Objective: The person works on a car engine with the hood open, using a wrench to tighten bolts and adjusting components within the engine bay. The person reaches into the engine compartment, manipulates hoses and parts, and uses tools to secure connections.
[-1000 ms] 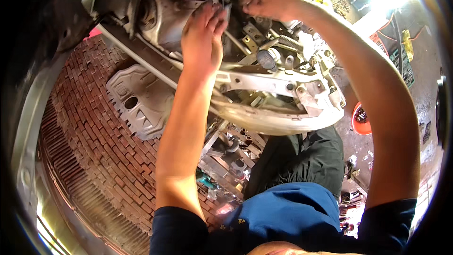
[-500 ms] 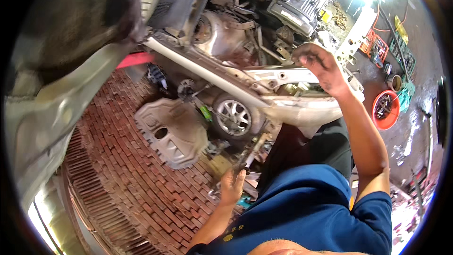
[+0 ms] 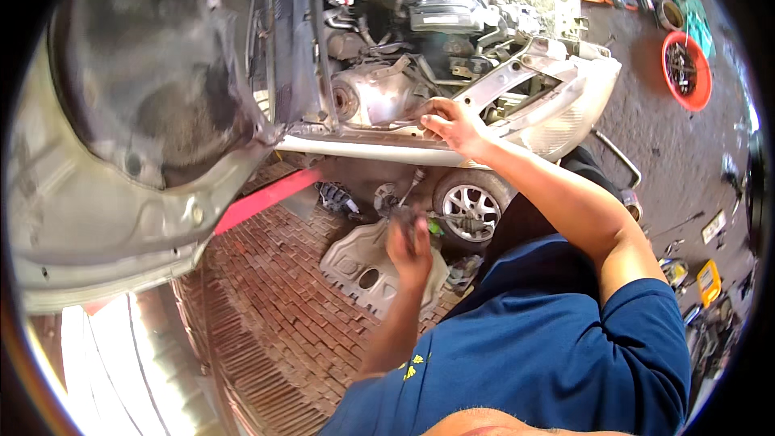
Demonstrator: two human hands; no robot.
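The largest thing here is the pale, silvery metal car body (image 3: pixel 577 105), its engine bay lying open. Along its near side runs a long, pale, narrow metal rail (image 3: pixel 363 150); I judge it stiff, fixed and possibly greasy, best gripped over the upper edge with care for sharp folds. Just inside is a rounded, grey metal housing (image 3: pixel 379 97), which looks heavy and rigid. Below, on the red brick floor (image 3: pixel 274 266), lies a flat, beige moulded panel (image 3: pixel 351 258) with an oval hole; it looks light and a little bendy, so its rim would be the place to lift it. Beside it is a dark-tyred, silver-spoked wheel (image 3: pixel 471 208). The right hand (image 3: pixel 454 125) is over the rail, fingers loosely bent (whether they touch it or pinch anything, I cannot tell). The left hand (image 3: pixel 410 244), seen above the panel, is curled and blurred; I cannot tell whether the dark smear at its fingertips is something gripped.
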